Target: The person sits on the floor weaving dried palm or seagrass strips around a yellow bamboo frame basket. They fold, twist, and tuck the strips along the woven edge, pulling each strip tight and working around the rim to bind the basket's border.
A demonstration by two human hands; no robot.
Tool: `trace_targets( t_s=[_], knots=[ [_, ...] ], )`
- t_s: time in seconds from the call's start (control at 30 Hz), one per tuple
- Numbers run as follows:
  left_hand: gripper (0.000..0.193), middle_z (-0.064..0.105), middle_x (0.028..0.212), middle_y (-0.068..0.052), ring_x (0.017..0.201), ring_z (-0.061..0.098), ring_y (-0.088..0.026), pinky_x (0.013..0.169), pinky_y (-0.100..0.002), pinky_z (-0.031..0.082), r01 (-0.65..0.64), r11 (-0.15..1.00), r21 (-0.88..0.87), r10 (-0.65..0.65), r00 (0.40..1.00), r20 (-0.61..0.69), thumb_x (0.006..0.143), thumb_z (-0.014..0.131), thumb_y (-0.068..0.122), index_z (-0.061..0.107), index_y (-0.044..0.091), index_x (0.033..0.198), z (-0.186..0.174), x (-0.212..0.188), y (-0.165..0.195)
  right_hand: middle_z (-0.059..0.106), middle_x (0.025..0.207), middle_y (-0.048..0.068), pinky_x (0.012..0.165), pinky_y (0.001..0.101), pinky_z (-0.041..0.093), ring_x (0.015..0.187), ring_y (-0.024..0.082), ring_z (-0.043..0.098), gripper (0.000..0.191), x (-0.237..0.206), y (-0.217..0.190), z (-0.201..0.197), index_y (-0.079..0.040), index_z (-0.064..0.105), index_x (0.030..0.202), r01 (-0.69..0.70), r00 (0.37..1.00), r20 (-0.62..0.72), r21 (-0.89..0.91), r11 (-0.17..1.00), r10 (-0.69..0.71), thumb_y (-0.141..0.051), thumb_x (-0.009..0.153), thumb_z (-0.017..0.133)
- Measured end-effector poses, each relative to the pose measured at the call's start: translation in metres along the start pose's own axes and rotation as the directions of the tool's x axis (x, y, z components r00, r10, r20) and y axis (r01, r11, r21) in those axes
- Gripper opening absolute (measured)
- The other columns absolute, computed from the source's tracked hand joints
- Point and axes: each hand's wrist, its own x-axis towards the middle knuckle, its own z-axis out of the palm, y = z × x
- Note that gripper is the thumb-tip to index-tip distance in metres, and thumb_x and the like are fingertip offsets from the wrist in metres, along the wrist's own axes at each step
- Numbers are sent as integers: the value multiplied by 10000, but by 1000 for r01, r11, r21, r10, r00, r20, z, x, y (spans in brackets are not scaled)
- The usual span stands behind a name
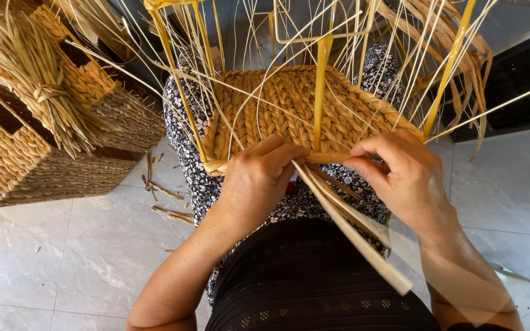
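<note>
The partly woven, tan braided-straw basket panel (289, 107) rests on the lap. The left hand (259, 181) presses curled fingers on its near edge. The right hand (400, 175) pinches one flat pale straw strand (345, 217). Two finished woven straw baskets (38, 153) stand on the floor, left.

Half-woven straw basket (289, 104) rests on the lap, yellow frame rods (321, 92) upright. Left hand (256, 184) presses the near rim; right hand (403, 175) pinches flat straw strands (338, 208). Finished woven baskets (44, 153) and a tied straw bundle (38, 86) sit at left on grey tile floor (62, 257).
</note>
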Motion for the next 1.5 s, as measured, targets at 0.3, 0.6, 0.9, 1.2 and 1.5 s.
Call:
trace_targets(
  t_s=[0.3, 0.6, 0.9, 1.2, 1.5],
  knots=[
    [330, 730, 1006, -115, 795, 733, -216, 706, -315, 594, -116, 991, 72, 133, 941, -312, 936, 799, 87, 651, -9, 1215, 14, -33, 12, 722, 829, 56, 632, 351, 502, 759, 166, 652, 230, -3, -9, 2, -63, 700, 928, -48, 998, -53, -62, 997, 45, -175, 854, 887],
    [180, 755, 956, -76, 832, 763, -220, 710, -314, 608, -23, 999, -32, 13, 959, -283, 994, 725, 44, 650, 71, 1155, 24, -13, 9, 768, 974, 108, 636, 262, 600, 768, 156, 732, 313, -31, -30, -10, -26, 740, 1058, -46, 999, -8, 95, 994, 47, -216, 833, 846],
    [170, 774, 872, -26, 663, 781, -117, 570, -278, 630, 332, 902, -275, -284, 937, 202, 1002, 651, 114, 678, 96, 1169, -5, 2, 11, 747, 968, 94, 623, 294, 577, 738, 189, 707, 288, -14, -31, -12, -19, 716, 1138, 126, 980, 150, 54, 990, -133, -176, 905, 776],
    [192, 671, 796, -18, 585, 686, -192, 483, -335, 519, 9, 983, 185, -7, 1000, -16, 933, 770, 244, 700, 99, 1039, 19, 3, 14, 726, 973, 66, 735, 385, 507, 858, 208, 663, 199, 24, -58, -46, -57, 725, 1038, 222, 962, -107, -217, 951, -249, -162, 874, 766],
    [206, 712, 972, -26, 688, 685, -151, 589, -288, 549, -165, 961, 223, 212, 956, -205, 956, 781, 170, 634, 72, 1062, 36, -11, 5, 751, 1001, 93, 731, 315, 581, 856, 188, 722, 140, 10, -44, -5, -20, 743, 1113, -61, 986, -150, 96, 993, 75, -68, 982, 750]
  ],
)
